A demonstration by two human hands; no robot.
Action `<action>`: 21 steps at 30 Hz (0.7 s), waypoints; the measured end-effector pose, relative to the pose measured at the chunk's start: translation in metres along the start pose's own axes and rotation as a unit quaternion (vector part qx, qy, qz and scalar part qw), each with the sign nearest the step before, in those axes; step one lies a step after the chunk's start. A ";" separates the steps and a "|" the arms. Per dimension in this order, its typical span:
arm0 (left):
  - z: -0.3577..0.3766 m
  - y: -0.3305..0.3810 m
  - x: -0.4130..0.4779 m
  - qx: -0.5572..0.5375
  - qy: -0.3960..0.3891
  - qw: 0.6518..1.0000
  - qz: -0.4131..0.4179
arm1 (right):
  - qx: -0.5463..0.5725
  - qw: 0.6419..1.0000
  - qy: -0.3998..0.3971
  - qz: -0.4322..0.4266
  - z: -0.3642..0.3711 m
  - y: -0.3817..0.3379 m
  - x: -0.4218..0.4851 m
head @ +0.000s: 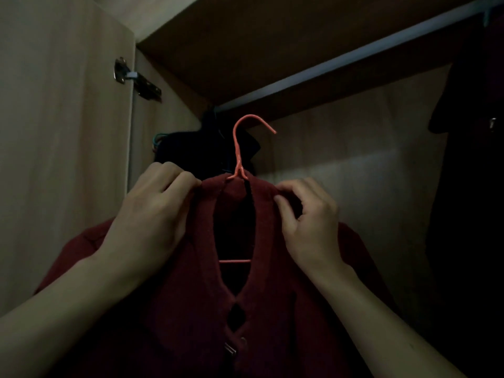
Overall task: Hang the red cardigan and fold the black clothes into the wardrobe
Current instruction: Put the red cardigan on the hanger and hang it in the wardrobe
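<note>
Deep maroon across the cardigan (177, 309), plain knit. Coral pink on the hanger (237, 148). Pale beige woodgrain on the wardrobe door (54, 132). Whitish-grey for the rail (354, 54). Teal on a second hanger (156, 141) behind.

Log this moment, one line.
red knitted cardigan: on pink wire hanger | left hand: pinches collar | right hand: pinches collar | hook: off pale rail

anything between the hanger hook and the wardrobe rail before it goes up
Nothing visible blocks it: the rail is bare above the pink hanger. A dark garment hangs at the rail's left end, just behind the hook; more dark clothes hang far right.
</note>
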State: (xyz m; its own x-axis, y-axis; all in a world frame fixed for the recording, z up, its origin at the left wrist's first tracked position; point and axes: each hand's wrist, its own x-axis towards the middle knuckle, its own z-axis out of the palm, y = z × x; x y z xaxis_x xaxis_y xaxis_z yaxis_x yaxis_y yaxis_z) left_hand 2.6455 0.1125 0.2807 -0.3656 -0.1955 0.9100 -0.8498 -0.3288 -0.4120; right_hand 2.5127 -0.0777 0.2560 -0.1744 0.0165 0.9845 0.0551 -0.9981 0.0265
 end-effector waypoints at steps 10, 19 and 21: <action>0.031 -0.033 0.052 0.069 0.010 0.996 0.049 | 0.054 0.998 0.013 -0.040 0.056 0.050 0.062; 0.073 -0.080 0.093 0.088 0.022 0.991 0.094 | 0.032 0.996 0.029 -0.080 0.109 0.090 0.102; 0.085 -0.090 0.096 0.094 0.017 0.991 0.089 | 0.031 0.995 0.040 -0.081 0.122 0.099 0.106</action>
State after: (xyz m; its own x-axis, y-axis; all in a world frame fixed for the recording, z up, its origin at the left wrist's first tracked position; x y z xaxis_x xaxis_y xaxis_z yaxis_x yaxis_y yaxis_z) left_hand 2.7194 0.0444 0.4015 -0.5191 -0.2352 0.8217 -0.6858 -0.4591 -0.5647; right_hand 2.6195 -0.1679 0.3841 -0.2642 0.1702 0.9493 0.0789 -0.9772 0.1971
